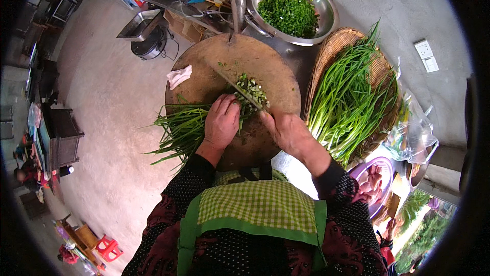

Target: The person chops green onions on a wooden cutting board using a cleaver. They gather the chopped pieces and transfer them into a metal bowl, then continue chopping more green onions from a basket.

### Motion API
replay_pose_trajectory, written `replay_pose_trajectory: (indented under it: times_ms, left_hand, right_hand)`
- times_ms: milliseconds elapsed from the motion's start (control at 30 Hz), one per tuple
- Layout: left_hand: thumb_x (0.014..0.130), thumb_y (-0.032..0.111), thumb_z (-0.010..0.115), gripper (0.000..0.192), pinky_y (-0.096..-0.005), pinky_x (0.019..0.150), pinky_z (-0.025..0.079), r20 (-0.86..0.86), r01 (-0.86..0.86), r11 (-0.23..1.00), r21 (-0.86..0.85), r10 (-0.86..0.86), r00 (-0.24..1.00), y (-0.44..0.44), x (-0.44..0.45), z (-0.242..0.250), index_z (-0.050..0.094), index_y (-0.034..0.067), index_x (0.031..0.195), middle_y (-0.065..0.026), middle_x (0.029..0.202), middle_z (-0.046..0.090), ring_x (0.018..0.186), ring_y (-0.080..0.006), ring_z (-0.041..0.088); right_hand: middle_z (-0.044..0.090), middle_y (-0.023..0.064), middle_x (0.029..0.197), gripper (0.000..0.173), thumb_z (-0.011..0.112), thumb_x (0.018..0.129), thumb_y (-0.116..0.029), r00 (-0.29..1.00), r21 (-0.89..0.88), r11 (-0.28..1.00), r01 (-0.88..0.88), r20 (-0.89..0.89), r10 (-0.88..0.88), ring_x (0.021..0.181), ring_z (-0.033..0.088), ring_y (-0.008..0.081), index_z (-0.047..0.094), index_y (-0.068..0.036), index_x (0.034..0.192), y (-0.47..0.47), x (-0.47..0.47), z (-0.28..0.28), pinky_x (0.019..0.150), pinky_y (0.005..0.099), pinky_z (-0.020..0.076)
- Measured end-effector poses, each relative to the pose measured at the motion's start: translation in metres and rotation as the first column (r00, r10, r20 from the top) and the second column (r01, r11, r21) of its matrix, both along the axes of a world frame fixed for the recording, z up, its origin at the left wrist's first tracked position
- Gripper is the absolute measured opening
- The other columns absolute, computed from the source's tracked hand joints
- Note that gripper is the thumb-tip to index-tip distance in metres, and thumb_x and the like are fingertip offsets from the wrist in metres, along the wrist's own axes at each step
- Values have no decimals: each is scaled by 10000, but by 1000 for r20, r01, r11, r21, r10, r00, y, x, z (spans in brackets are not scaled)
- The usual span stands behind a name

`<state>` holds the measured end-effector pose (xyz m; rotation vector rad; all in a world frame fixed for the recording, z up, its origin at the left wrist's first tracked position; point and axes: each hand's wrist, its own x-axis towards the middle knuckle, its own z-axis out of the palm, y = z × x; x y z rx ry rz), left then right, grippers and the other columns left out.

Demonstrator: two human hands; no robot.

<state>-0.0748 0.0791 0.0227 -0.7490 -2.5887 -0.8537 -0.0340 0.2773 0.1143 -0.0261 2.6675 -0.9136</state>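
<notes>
My left hand presses down on a bunch of green onions, its fingers curled over the stems. The leafy ends spread leftward past the edge of a round wooden chopping block. In my right hand is a knife, its blade slanting up and left, close beside my left fingertips. Chopped green onion pieces lie in a small pile along the blade's far side. The knife's handle is hidden in my right fist.
A crumpled pale cloth lies on the block's left edge. Beyond the block, a steel bowl holds chopped greens. A wicker basket of whole green onions stands at right, near a purple basin of raw meat. People are visible in the background.
</notes>
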Motion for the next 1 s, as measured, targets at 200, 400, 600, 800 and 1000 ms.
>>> replay_pose_trajectory:
  times_ms: [200, 400, 600, 800, 1000]
  left_hand:
    - [780, 18, 661, 262, -426, 969, 495, -12, 14, 1000, -11, -14, 1000, -1, 1, -2, 644, 13, 1042, -161, 1140, 624, 1102, -363, 591]
    - [783, 17, 649, 264, -437, 979, 486, 7, 5, 1000, -5, -5, 1000, -1, 0, -5, 636, 5, 1046, -161, 1132, 625, 1098, -365, 592]
    - [800, 89, 659, 219, -479, 984, 443, -76, -30, 995, -97, 22, 997, -1, 2, -7, 628, 35, 1010, -121, 1131, 620, 1113, -329, 572]
    - [783, 77, 664, 250, -461, 951, 461, -22, -67, 992, -107, 65, 998, -1, 4, -5, 628, 29, 1026, -145, 1097, 605, 1087, -348, 568]
    - [766, 30, 672, 265, -481, 911, 476, -25, -44, 998, -54, 42, 999, 1, 2, -3, 627, 3, 1027, -174, 1055, 605, 1027, -402, 571]
  right_hand:
    - [660, 298, 783, 461, 443, 1022, -458, 991, 40, 999, -32, 134, 26, 807, 661, 484, 588, -23, 987, 1, 16, 17, 738, 559, 535]
    - [667, 289, 794, 469, 432, 1028, -458, 995, 50, 999, -18, 100, 13, 803, 663, 477, 566, -12, 968, -27, -4, -20, 720, 554, 535]
    - [651, 302, 762, 452, 447, 1033, -421, 997, -48, 996, 77, -14, -78, 772, 644, 500, 558, 12, 965, -17, -9, -25, 694, 570, 520]
    - [643, 310, 731, 474, 453, 1022, -440, 997, 51, 997, -54, 65, 50, 759, 657, 491, 561, 20, 984, 0, 17, 14, 692, 565, 534]
    - [651, 296, 743, 458, 465, 1017, -445, 996, 58, 997, -49, 80, 44, 760, 658, 485, 565, -3, 953, -6, 16, 3, 687, 556, 540]
